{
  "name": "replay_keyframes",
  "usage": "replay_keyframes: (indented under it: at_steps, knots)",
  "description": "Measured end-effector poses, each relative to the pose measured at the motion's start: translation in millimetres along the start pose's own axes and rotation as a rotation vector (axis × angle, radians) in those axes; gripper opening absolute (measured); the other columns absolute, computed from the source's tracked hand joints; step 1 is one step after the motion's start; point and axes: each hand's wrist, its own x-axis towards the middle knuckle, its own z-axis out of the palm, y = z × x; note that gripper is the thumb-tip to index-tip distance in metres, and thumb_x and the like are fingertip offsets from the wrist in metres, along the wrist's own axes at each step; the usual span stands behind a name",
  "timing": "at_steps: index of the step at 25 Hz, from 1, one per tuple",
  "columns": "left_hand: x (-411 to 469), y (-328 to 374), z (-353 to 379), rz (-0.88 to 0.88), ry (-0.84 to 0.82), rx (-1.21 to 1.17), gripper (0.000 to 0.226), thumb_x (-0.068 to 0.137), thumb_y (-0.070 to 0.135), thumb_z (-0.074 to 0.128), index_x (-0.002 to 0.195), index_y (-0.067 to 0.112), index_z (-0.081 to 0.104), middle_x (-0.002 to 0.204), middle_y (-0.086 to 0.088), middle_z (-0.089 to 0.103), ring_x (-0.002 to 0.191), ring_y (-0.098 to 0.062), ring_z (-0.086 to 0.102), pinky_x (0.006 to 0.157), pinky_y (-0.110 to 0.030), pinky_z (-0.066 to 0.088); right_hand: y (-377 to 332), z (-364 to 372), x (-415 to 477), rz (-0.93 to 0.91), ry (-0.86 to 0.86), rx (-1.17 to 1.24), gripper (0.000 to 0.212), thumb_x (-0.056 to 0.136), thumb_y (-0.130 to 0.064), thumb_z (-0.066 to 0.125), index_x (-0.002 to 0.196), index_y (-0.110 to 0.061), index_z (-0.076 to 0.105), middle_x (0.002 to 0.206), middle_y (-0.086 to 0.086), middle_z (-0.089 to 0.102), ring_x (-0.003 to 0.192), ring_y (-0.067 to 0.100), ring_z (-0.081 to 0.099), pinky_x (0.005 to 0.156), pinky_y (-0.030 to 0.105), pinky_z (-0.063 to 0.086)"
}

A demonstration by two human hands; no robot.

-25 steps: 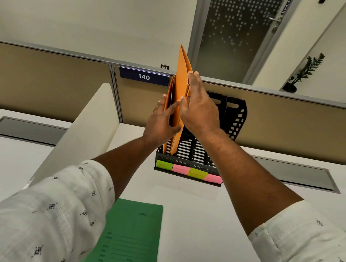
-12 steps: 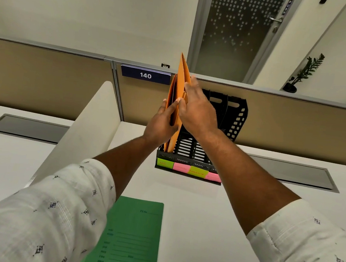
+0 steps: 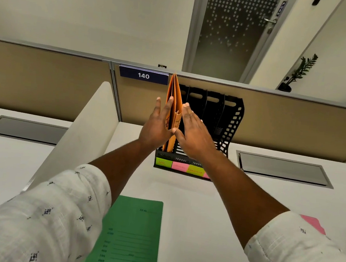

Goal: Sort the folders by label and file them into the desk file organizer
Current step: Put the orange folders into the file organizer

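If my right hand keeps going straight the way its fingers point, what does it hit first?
Probably the black plastic desk file organizer: the right hand points up into its dividers, just right of the orange paper folders. Depth is unclear.

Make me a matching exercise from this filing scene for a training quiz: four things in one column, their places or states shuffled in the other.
Things:
1. orange folders
2. green folder
3. pink folder
4. number plate

Places or states:
A. flat on the desk, between the forearms
B. upright in the organizer's leftmost slot
C. on the partition, reading 140
D. mostly hidden behind the right sleeve

Pairs: 1-B, 2-A, 3-D, 4-C
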Motion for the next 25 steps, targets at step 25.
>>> replay_keyframes:
  at_steps: [25]
  knots:
    - [-276.2,27.9,117.8,0.000,-0.212,0.124,0.099,0.090,0.052,0.064,0.161,0.033,-0.002,0.167,0.001,-0.019,0.157,-0.022,-0.006,0.124,-0.052,0.010,72.6,74.6,-346.4,0.328,-0.112,-0.025,0.072,0.103,-0.051,0.034,0.160,-0.022,0.000,0.167,-0.004,-0.013,0.154,0.013,-0.004,0.125,0.040,0.004]
